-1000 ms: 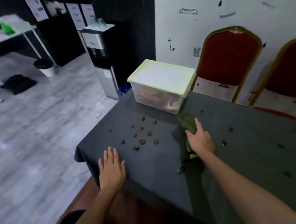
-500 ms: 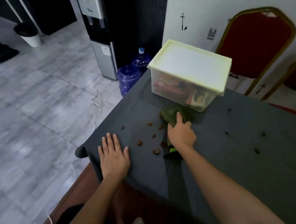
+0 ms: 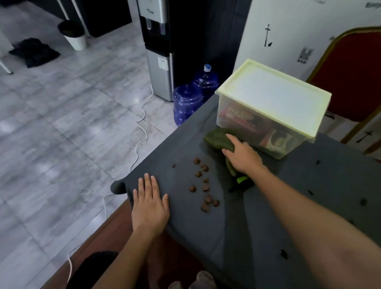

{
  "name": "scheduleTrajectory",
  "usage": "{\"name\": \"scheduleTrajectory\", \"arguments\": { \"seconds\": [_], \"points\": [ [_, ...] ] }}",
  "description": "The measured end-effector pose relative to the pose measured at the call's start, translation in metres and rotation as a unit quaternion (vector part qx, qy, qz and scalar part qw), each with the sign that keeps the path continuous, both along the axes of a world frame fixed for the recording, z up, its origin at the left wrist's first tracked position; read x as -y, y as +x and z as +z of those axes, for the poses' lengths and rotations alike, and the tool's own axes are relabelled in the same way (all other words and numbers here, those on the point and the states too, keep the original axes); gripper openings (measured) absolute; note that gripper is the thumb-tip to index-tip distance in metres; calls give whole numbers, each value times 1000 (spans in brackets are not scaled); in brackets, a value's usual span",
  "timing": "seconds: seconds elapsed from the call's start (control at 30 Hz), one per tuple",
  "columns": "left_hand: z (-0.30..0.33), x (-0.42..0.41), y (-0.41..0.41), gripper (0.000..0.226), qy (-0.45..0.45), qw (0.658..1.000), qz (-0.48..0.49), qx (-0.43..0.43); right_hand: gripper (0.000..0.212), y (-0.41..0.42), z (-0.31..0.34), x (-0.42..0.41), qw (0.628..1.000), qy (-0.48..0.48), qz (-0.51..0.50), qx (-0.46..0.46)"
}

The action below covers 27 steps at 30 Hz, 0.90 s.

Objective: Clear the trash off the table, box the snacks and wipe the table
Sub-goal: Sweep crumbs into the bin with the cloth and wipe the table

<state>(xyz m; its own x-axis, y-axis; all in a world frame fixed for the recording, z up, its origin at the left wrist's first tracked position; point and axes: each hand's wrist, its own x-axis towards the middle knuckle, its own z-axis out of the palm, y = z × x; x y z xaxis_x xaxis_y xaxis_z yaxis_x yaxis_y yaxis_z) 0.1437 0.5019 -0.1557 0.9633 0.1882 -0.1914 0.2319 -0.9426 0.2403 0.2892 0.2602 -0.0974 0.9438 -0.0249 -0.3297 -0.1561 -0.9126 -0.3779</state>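
1. Since half a second ago, the right hand [image 3: 244, 155] has slid the green cloth [image 3: 219, 139] rightward, clear of the crumbs [image 3: 204, 185].
2. Grey table [image 3: 283, 205] carries the lidded snack box [image 3: 272, 106], which the cloth touches.
3. Right hand presses the cloth; left hand [image 3: 149, 206] lies flat, fingers straight.

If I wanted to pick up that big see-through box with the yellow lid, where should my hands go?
Probably one hand on each short end of the box, just under the overhanging rim of its lid. It looks wide and holds snacks, so two hands suit it. The rim gives fingers a ledge.
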Motion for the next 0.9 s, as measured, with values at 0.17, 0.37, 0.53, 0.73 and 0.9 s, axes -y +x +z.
{"name": "scheduleTrajectory", "arguments": {
  "seconds": [0.17, 0.37, 0.53, 0.73, 0.9],
  "points": [
    [9, -15, 1, 61, 24, 997, -55, -50, 54, 19, -13, -52, 981, -14, 195, 3],
    [12, -11, 3, 61, 36, 995, -59, -71, 47, 6, -5, -76, 922, -18, 380, -68],
    [10, -11, 1, 62, 13, 997, -44, -61, 50, -24, 13, -30, 963, 127, 237, -28],
    [-4, 6, -8, 74, 6, 1000, 26, 9, 57, -110, 0, 9, 984, 91, -151, 29],
    [-11, 5, -9, 77, 24, 999, 29, 19, 61, -137, -7, -39, 988, 29, -150, 3]
  ]
}}
